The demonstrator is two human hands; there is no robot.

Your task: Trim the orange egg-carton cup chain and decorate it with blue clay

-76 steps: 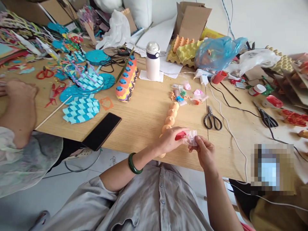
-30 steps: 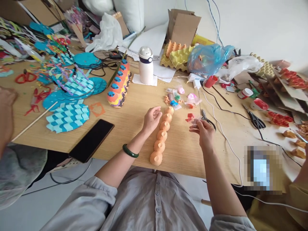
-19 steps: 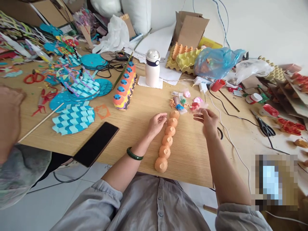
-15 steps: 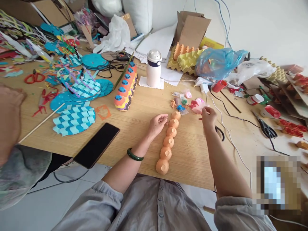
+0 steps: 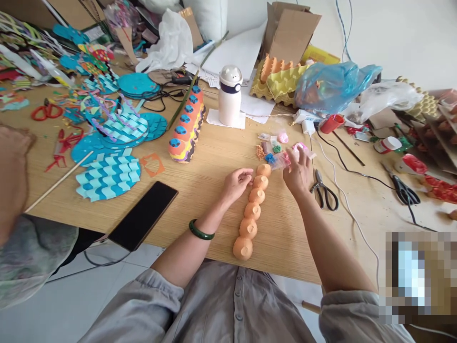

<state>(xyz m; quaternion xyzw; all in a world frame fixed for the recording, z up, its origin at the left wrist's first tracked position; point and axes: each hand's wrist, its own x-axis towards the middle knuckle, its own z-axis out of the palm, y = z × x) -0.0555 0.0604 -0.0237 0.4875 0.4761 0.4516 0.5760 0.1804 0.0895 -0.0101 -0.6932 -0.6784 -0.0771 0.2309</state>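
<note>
An orange strip of egg-carton cups [image 5: 254, 210], painted on its bumps, lies lengthwise on the table before me. My left hand [image 5: 237, 186] rests beside its far end, fingers loosely bent and slightly apart, with no object visible in them. Over small clear packets of coloured modelling clay [image 5: 277, 149], my right hand [image 5: 298, 172] reaches down with fingers spread. A pink packet [image 5: 301, 146] is partly covered by those fingers, and whether they touch it I cannot tell. Black-handled scissors [image 5: 324, 191] lie just right of my right wrist.
A painted caterpillar-like egg-carton piece [image 5: 187, 126] and a white bottle [image 5: 230, 97] stand farther back. To the left are a phone [image 5: 143, 215], blue scaled paper discs [image 5: 109, 175] and another person's arm [image 5: 12, 176]. Cables [image 5: 342, 202] and a red cup [image 5: 332, 124] lie right.
My right hand has moved left and down over the clay packets, its fingers spreading from a pinch. The scissors beside it now show fully. My left hand has barely moved.
</note>
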